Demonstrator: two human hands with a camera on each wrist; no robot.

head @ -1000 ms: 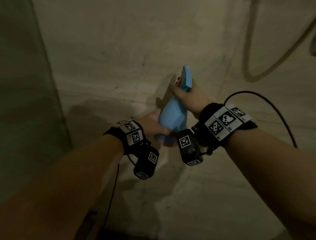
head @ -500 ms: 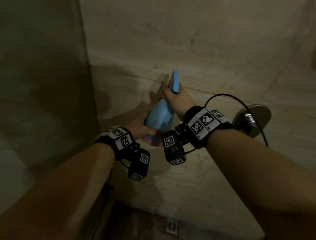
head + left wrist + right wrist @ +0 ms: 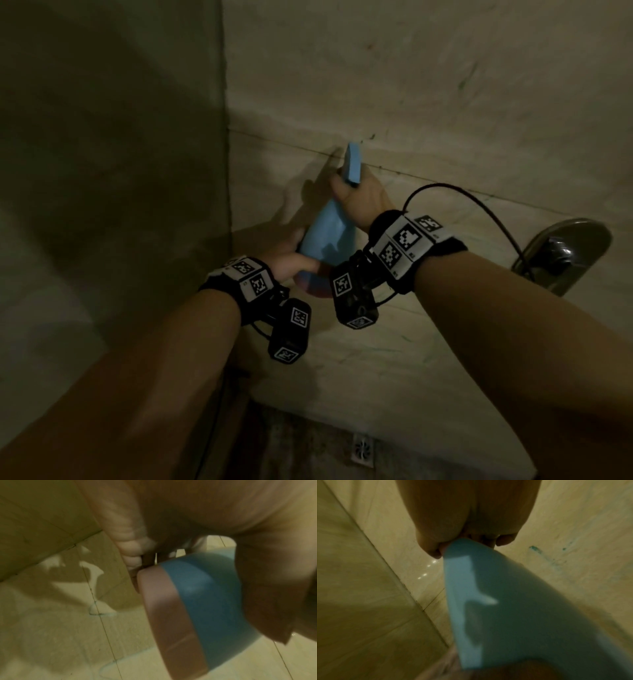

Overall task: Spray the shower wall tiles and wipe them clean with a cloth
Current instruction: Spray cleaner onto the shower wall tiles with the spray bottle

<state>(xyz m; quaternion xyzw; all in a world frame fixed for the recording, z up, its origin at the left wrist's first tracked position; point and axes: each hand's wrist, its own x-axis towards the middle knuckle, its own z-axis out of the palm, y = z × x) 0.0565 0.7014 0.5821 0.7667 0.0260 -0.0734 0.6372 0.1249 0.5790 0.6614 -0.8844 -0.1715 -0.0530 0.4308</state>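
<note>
Both hands were clamped on the blue spray bottle (image 3: 327, 236) — the right hand (image 3: 363, 202) curled round its neck under the trigger head, the left hand (image 3: 286, 260) gripping the base. Held close to the wall tiles (image 3: 428, 102) (already wet in places), it could slip or over-soak one patch. Room was tight — a corner at left, a metal fitting (image 3: 565, 253) at right.

spray bottle (image 3: 330, 233): 1 | hands: 2 (image 3: 286, 262) (image 3: 363, 202) | wrist cameras: 2 (image 3: 291, 330) (image 3: 352, 294)
</note>
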